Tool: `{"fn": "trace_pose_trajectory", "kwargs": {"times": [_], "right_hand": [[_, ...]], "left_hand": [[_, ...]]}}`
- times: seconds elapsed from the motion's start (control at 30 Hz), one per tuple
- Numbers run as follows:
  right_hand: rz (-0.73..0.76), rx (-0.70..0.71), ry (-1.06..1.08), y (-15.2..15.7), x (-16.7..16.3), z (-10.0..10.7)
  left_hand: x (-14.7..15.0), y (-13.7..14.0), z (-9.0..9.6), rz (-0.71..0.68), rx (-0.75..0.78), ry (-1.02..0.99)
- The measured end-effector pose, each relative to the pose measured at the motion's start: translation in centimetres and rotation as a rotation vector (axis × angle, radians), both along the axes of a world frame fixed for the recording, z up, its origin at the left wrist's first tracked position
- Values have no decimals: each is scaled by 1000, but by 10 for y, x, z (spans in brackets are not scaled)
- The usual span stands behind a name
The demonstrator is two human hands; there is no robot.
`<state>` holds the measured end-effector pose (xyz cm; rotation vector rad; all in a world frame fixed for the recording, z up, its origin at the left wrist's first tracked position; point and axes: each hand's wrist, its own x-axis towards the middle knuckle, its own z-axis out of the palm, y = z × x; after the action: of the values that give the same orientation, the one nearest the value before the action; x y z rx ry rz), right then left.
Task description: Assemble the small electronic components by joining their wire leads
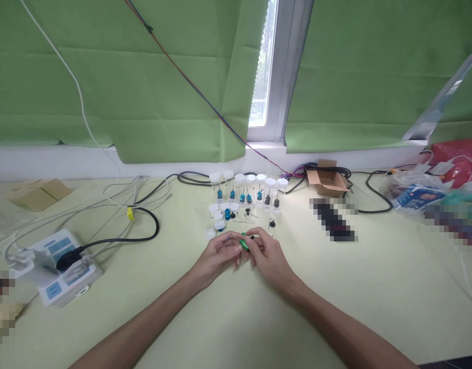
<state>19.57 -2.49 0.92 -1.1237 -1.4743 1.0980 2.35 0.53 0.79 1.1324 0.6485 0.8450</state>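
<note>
Both of my hands meet over the middle of the table, fingers closed around a small green piece (244, 243). My left hand (222, 251) pinches it from the left, with a thin wire or pin showing near the fingertips. From the right, my right hand (269, 256) grips the same piece; a small dark part shows beside its fingers. Just beyond stand several clear tubes (259, 192) with white caps, holding blue or black parts on thin stems. Loose white caps (219, 224), a blue part (227, 214) and black parts (272, 223) with bent wires lie in front of the tubes.
A white power strip (62, 266) with plugs and cables sits at the left. An open cardboard box (328, 182) and coiled black cable are at the back right, with plastic bags (408, 187) farther right. Another cardboard box (39, 193) lies back left.
</note>
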Motion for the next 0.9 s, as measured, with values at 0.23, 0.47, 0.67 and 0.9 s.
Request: {"fn": "trace_pose_trajectory", "kwargs": {"times": [0.23, 0.47, 0.67, 0.9], "right_hand": [[13, 27, -57, -1, 0, -1], [22, 44, -93, 0, 0, -2], [24, 59, -116, 0, 1, -4], [10, 105, -169, 1, 1, -5]], "left_hand": [[2, 1, -5, 17, 44, 63], [2, 0, -8, 26, 103, 107], [3, 1, -7, 37, 111, 133], [4, 1, -7, 61, 84, 142]]}}
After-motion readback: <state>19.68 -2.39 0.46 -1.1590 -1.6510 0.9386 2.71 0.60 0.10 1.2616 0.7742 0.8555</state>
